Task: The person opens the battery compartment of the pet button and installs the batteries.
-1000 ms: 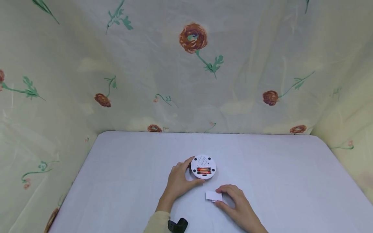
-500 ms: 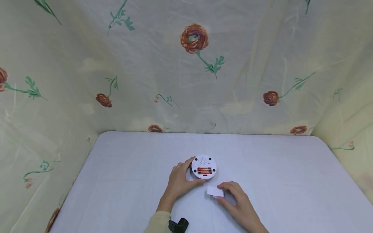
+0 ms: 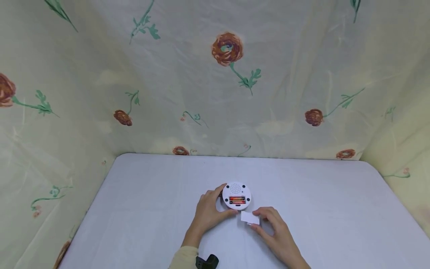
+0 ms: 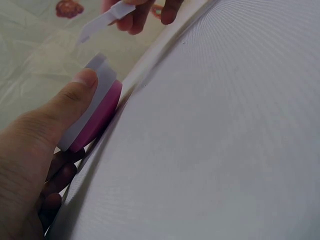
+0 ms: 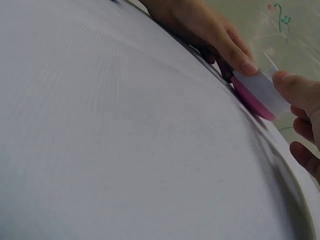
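Note:
A round white device [image 3: 236,188] lies underside up on the table, with a speaker grille, small dark feet and an uncovered battery compartment. Red batteries [image 3: 237,200] sit in that compartment. The left wrist view shows a pink lower part [image 4: 102,117] beneath the white. My left hand [image 3: 209,211] grips the device's rim at its left side, thumb at the near edge. Just in front of the device, my right hand [image 3: 277,233] pinches a small white battery cover [image 3: 250,218] between thumb and fingers. The cover is apart from the table in the left wrist view, held above the device.
A white cloth covers the table [image 3: 151,209]. Flower-printed curtains [image 3: 188,74] hang behind it and along both sides. A black wrist strap mount [image 3: 207,261] is on the left forearm by the sleeve.
My right hand has moved the battery cover forward, closer to the device's near edge. The left hand keeps its grip on the device. The head view has shifted slightly.

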Available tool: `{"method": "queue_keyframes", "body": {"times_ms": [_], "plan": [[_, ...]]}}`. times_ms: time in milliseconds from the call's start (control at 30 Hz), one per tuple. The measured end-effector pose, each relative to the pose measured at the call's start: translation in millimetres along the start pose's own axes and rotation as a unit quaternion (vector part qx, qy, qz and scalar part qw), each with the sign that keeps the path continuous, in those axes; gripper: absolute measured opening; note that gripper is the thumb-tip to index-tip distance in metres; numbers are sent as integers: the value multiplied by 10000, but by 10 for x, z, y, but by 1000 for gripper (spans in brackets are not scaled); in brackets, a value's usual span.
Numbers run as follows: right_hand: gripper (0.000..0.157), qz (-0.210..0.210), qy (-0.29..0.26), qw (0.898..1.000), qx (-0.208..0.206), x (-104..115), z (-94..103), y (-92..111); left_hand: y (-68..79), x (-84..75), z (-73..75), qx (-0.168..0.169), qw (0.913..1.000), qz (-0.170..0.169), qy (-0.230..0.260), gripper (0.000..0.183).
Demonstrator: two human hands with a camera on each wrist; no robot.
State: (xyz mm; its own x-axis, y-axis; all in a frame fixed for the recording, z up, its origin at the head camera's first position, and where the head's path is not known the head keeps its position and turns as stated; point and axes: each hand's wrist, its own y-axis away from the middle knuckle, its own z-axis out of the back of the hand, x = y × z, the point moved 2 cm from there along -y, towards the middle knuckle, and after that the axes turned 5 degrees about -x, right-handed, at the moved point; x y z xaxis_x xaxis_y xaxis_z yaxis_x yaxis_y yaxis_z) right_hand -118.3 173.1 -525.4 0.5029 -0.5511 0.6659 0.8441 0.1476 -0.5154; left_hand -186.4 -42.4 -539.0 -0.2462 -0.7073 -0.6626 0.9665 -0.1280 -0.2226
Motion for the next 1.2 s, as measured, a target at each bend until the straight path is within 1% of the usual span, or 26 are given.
{"method": "queue_keyframes", "body": {"times_ms": [167, 400, 567, 833, 933, 1200], "plan": [[38, -27, -11, 10000, -34, -4, -27, -45, -9, 21, -5, 2, 10000, -2, -78, 92], [36, 41, -22, 10000, -50, -21, -56, -102, -12, 29, -2, -53, 9999, -18, -121, 92], [34, 182, -100, 9997, -130, -21, -66, -132, -14, 24, -5, -78, 9999, -64, -137, 92], [31, 401, -56, 9988, -263, -12, -83, -173, -4, 10, 10, -154, 9996, -194, -98, 88], [31, 375, -3, 9989, -270, -15, -95, -195, -4, 3, 18, -185, 9995, -253, -106, 87], [32, 222, 125, 9993, -263, -31, -125, -224, -5, 13, 24, -188, 9993, -259, -201, 85]]}}
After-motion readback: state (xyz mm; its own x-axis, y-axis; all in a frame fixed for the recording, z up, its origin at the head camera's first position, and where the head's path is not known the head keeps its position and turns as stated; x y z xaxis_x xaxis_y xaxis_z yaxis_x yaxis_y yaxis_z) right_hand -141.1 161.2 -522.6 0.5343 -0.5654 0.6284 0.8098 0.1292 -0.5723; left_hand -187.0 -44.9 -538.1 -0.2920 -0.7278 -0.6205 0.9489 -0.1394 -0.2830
